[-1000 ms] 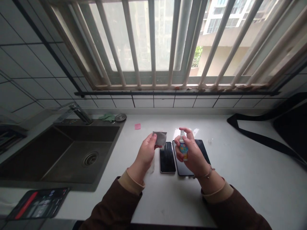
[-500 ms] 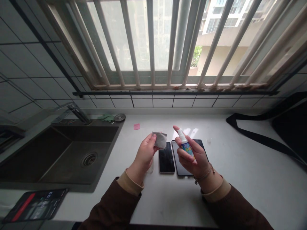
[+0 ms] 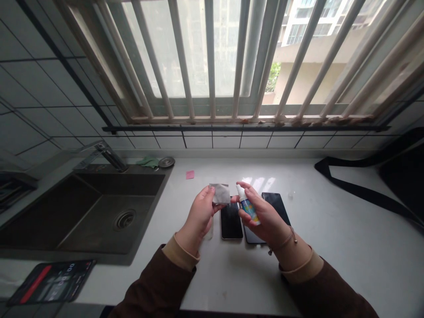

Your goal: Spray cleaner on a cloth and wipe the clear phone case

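1. Bottle (image 3: 249, 211) clamped in your right hand (image 3: 270, 218), top leaning left, above the countertop (image 3: 225, 276), between its front and back edges.
2. Change: you bring it leftward over the last half second; its white nozzle (image 3: 241, 191) now stands nearer the grey cloth (image 3: 220, 193), likely within spraying range.
3. Your left hand (image 3: 200, 212) pinches the cloth, thumb on top. Hands close together; fingertip contact unclear.
4. Your right hand partly covers the tablet (image 3: 276, 207), beside the phone (image 3: 232, 225). Bottle label unreadable; no spray visible.
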### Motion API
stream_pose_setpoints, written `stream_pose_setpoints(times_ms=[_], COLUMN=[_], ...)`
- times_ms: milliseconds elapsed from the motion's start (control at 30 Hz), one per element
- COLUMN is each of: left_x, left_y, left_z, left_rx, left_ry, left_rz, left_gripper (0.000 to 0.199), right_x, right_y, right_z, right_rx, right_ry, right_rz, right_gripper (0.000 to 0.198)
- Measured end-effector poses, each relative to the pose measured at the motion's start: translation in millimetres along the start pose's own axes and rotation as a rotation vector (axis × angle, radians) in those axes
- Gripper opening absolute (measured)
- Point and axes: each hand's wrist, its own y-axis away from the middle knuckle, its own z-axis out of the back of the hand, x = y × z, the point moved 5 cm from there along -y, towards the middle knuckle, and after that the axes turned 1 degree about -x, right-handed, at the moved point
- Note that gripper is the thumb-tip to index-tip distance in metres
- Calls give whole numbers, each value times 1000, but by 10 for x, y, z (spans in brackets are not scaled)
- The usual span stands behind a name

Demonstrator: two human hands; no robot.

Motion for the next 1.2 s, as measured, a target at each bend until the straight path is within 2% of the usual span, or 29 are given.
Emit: stream_pose_setpoints(times_ms=[233,333,433,600,767,967,1200], left_x=[54,80,88,63,51,63,34], left_y=[5,24,50,79,75,71,84], left_z=[-17,-50,-80,-124,-129,-110,-126], left_rx=[5,28,30,50,67,70,68], left_ry=[76,106,118,122,137,144,139], left_rz=[58,79,105,149,140,140,144], left_gripper=[26,23,19,15,15,17,16], right_x=[55,90,105,105,126,159,151], right_y=[27,60,74,59,60,75,88], right_z=[9,-38,-58,-28,-40,-24,-29], right_rx=[-117,-101,-106,-174,-185,-247,-224], right_ry=[862,1055,1109,1145,1154,1202,1166], right_rz=[356,497,555,498,537,586,536], right_gripper=[44,36,33,31,26,31,30])
